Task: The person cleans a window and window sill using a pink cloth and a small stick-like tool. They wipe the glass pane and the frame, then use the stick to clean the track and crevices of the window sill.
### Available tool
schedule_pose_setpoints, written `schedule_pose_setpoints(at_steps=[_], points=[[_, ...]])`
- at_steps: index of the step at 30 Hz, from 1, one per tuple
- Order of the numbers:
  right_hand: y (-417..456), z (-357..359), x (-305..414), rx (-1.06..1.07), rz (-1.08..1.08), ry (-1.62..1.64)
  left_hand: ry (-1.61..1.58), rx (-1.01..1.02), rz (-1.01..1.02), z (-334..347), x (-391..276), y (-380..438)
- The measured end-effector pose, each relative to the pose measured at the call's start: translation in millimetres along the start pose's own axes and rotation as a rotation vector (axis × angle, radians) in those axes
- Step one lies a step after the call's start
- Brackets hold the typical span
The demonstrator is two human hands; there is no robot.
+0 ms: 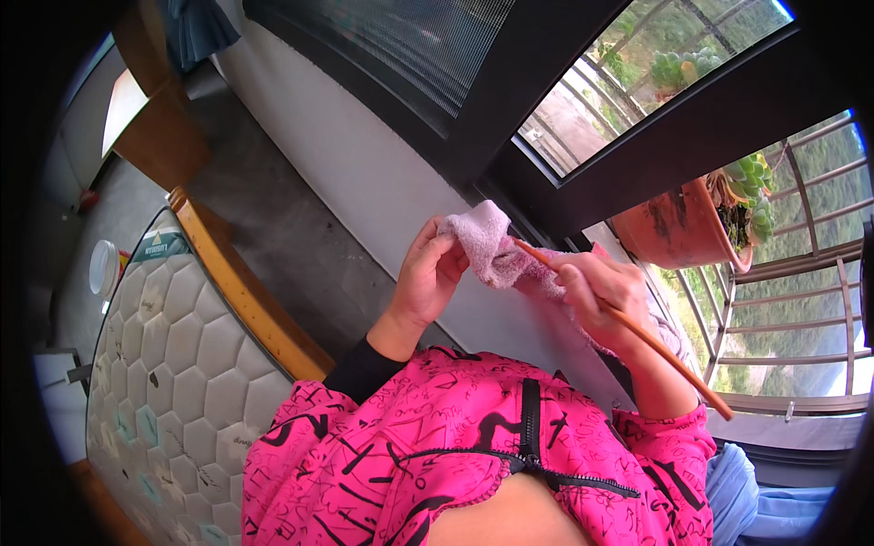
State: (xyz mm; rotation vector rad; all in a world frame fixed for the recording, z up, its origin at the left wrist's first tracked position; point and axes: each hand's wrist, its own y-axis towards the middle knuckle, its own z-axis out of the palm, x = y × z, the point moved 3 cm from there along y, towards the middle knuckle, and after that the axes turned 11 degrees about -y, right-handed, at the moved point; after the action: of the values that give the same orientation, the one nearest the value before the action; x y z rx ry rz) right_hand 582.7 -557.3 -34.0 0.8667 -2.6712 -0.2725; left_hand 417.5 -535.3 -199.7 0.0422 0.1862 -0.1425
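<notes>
A pink terry cloth (481, 239) is bunched between my hands beside the dark window frame, and more of it trails behind my right hand. My left hand (431, 273) pinches the cloth's near end between thumb and fingers. My right hand (604, 293) grips a thin reddish-brown wooden stick (659, 348), held slanting, with its tapered tip at the cloth's fold. Whether the tip is inside the cloth or only against it, I cannot tell. The stick's other end reaches past my right wrist.
A terracotta pot (672, 228) with succulents stands outside the window by metal bars (795, 327). A dark-framed screen (423, 54) is above the white wall. At the left lie a mattress (198, 355) and wooden bed rail (239, 280). A blue curtain (734, 484) hangs low right.
</notes>
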Motion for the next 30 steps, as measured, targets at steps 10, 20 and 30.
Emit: schedule_pose_setpoints(at_steps=[10,20,30], points=[[-6,-18,14,-0.132,-0.15,-0.038,-0.057,0.37,-0.04,61,-11,23],[14,45,-13,-0.09,-0.249,-0.065,1.137,0.575,0.657,49,0,-9],[35,49,-4,0.038,-0.072,-0.004,1.513,0.338,0.869,46,17,-2]])
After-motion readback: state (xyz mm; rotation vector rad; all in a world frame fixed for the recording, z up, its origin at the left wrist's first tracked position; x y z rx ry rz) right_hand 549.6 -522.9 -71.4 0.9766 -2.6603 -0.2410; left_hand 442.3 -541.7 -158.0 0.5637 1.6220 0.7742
